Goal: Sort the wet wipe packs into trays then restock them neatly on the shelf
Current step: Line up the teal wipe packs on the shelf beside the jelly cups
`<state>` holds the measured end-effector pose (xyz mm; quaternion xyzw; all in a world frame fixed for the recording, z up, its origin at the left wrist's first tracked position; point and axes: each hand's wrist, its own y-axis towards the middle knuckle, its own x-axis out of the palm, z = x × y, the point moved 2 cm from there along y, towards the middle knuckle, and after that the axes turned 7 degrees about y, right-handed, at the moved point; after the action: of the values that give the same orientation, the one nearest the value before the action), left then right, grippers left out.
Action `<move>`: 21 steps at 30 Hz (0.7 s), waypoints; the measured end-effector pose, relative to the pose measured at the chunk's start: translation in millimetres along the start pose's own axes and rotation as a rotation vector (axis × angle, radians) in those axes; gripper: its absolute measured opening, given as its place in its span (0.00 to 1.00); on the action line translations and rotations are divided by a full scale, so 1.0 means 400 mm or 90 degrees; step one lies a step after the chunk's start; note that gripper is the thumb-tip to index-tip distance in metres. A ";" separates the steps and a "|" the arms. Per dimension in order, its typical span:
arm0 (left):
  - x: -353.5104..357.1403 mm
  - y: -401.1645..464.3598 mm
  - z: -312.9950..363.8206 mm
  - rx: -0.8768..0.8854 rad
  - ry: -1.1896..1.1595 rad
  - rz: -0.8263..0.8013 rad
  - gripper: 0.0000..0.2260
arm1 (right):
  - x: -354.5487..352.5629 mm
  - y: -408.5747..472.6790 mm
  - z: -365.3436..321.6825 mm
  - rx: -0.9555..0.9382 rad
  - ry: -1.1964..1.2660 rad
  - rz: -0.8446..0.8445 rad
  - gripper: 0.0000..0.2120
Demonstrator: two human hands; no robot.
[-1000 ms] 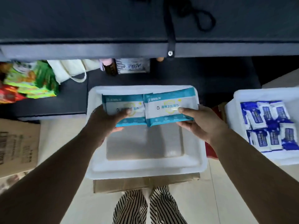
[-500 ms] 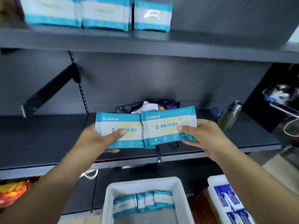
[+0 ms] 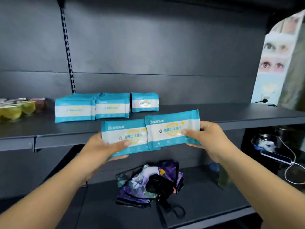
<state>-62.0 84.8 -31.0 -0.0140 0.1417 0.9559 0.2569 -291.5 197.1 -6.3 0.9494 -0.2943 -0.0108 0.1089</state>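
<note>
In the head view, both arms reach forward toward a dark grey shelf (image 3: 214, 116). The left hand (image 3: 102, 146) is clamped on a teal-and-white wet wipe pack (image 3: 123, 138), thumb across its front and fingers curled beneath its lower edge. The right hand (image 3: 208, 138) grips a second wet wipe pack (image 3: 171, 129) at its right end, thumb on the front face. The two packs are held side by side, face toward the camera, with the right one slightly higher and its left edge overlapping the left one. Both are in the air just in front of the shelf's front lip, not resting on it.

On the shelf behind them stand three groups of matching packs upright, facing out: a large stack (image 3: 75, 108) at the left, a middle stack (image 3: 113, 106) touching it, and a smaller stack (image 3: 145, 102) just beside that with a narrow gap. Farther left on the same shelf sit clear cups of yellow-green jelly (image 3: 14, 109), blurred.

On the lower shelf (image 3: 206, 200) lies a crumpled purple patterned fabric bag (image 3: 148, 180) with a black strap (image 3: 173, 210) trailing forward. At the right, beyond the shelving, a phone (image 3: 275, 157) lies with a white cable (image 3: 290, 169) plugged in, and a poster showing eyes (image 3: 274, 63) stands above.
</note>
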 end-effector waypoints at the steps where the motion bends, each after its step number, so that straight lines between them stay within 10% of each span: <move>1: 0.005 0.021 0.018 0.020 -0.001 0.017 0.10 | 0.000 0.019 -0.016 -0.011 0.011 0.004 0.06; 9: 0.035 0.209 0.048 0.153 0.256 0.419 0.14 | 0.004 0.264 -0.055 -0.065 -0.021 0.095 0.03; 21: 0.071 0.303 -0.053 0.021 0.553 0.590 0.27 | 0.175 0.697 0.096 0.040 -0.063 0.008 0.13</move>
<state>-147.8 -7.6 -22.2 -0.3337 0.2392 0.8726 -0.2646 -391.9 -73.8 18.8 0.9488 -0.3055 -0.0479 0.0646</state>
